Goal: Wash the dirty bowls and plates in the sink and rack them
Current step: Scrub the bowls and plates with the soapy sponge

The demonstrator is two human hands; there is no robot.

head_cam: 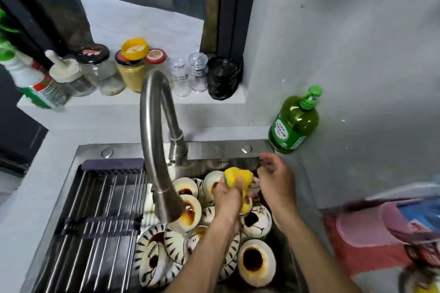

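Note:
My left hand [227, 197] grips a yellow sponge [240, 179] with a green edge above the sink [214, 148]. Just to the right, my right hand [276, 177] hovers with loosely spread fingers and holds nothing. Below both hands lie several dirty white bowls and plates with dark patterned rims and brown sauce stains, among them a stained bowl [256, 261] at the front right and a plate [154, 259] at the front left. The steel faucet [157, 150] arches over the dishes. A roll-up metal rack [95, 221] covers the sink's left half and carries nothing.
A green dish-soap pump bottle [294, 123] stands on the counter at the sink's back right corner. Several jars [132, 71] and a spray bottle [35, 85] line the window ledge behind. Pink and red cloths [371, 233] lie on the counter at right.

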